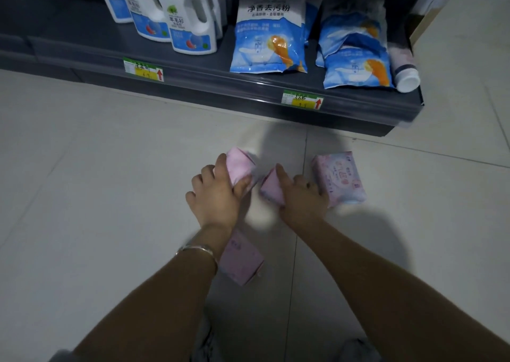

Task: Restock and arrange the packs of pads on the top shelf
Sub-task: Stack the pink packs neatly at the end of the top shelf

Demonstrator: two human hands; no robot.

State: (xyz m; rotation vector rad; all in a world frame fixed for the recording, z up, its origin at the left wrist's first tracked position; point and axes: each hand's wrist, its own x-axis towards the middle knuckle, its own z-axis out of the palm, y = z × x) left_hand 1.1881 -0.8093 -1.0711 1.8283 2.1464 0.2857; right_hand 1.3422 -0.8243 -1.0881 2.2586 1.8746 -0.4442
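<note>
Head view: four soft pink packs lie on the tiled floor (96, 168) at centre frame, below the bottom shelf (220, 86). They look light and squashy in slick film, so a hold across the narrow sides should suit best. The left hand (218, 196) wraps thumb and fingers round the upper pack (240, 167). The right hand (302, 196) curls over the middle pack (271, 189), just beside the printed pack (340, 179) at right. The fourth pack (241, 261) lies lower, under the left forearm.
</note>
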